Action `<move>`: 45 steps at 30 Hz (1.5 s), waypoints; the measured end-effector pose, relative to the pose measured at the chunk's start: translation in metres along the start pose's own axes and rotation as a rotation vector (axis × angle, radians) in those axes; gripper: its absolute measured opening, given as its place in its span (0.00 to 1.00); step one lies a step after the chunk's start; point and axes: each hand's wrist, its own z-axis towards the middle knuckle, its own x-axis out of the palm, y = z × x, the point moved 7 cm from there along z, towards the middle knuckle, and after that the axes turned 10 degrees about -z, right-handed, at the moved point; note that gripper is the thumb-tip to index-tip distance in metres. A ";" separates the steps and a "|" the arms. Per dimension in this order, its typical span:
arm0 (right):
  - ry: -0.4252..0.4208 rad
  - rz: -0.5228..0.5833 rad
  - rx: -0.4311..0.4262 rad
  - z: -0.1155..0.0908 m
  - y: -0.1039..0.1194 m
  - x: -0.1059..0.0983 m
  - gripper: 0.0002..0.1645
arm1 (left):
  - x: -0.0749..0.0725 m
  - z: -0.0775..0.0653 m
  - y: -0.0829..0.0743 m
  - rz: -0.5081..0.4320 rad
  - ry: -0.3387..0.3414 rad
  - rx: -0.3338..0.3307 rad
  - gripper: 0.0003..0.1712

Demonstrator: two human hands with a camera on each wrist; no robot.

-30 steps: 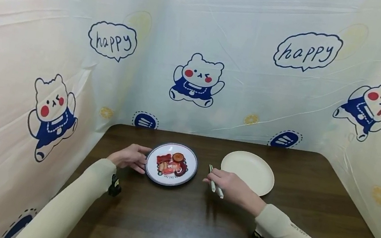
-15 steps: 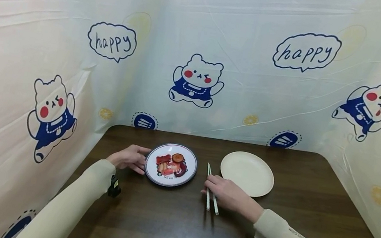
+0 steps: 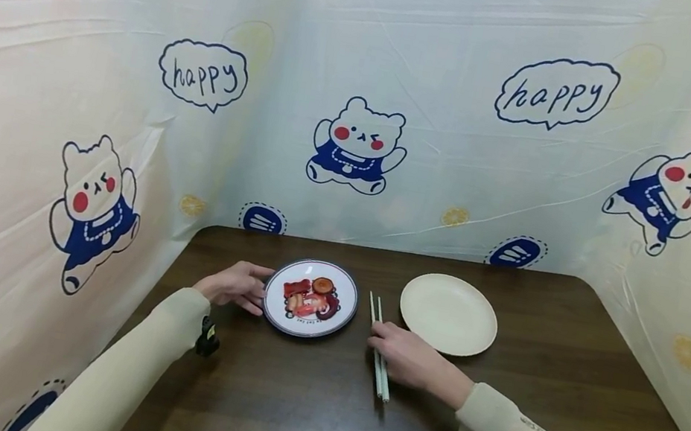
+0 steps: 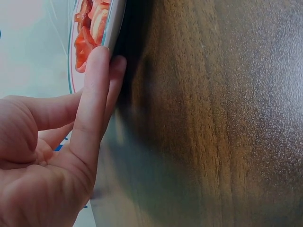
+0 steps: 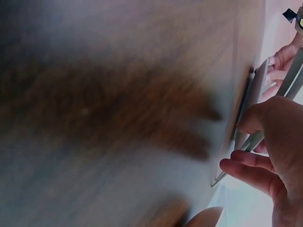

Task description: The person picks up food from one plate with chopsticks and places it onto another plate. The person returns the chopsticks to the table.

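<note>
A round white plate (image 3: 313, 268) with a dark blue rim stands at the left of the table. Pieces of red and brown food (image 3: 310, 302) lie in its middle. My left hand (image 3: 233, 284) rests at the plate's left edge, and in the left wrist view its fairly straight fingers (image 4: 92, 104) touch the rim. My right hand (image 3: 407, 357) holds a pair of pale green chopsticks (image 3: 382, 381) above the table, between the two plates. Their thin tips point away from me. In the right wrist view the chopsticks (image 5: 293, 75) are partly hidden behind the fingers.
An oval cream plate (image 3: 448, 315) stands just beyond my right hand. Both plates are on a dark brown wooden table (image 3: 287, 410). A pale curtain (image 3: 436, 154) printed with bears surrounds the table's back and sides.
The chopsticks have slid toward me and turned in my right hand, and now lie close together, nearly parallel. My right hand has lowered slightly toward me. My left hand has stayed at the plate.
</note>
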 end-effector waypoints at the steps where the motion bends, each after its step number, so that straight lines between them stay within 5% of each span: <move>1: 0.001 -0.001 -0.005 0.000 0.001 0.000 0.12 | 0.000 0.000 0.000 -0.004 -0.001 -0.001 0.40; 45: 0.168 -0.209 -0.179 0.004 0.018 0.011 0.12 | 0.000 -0.001 -0.003 0.007 -0.004 0.003 0.39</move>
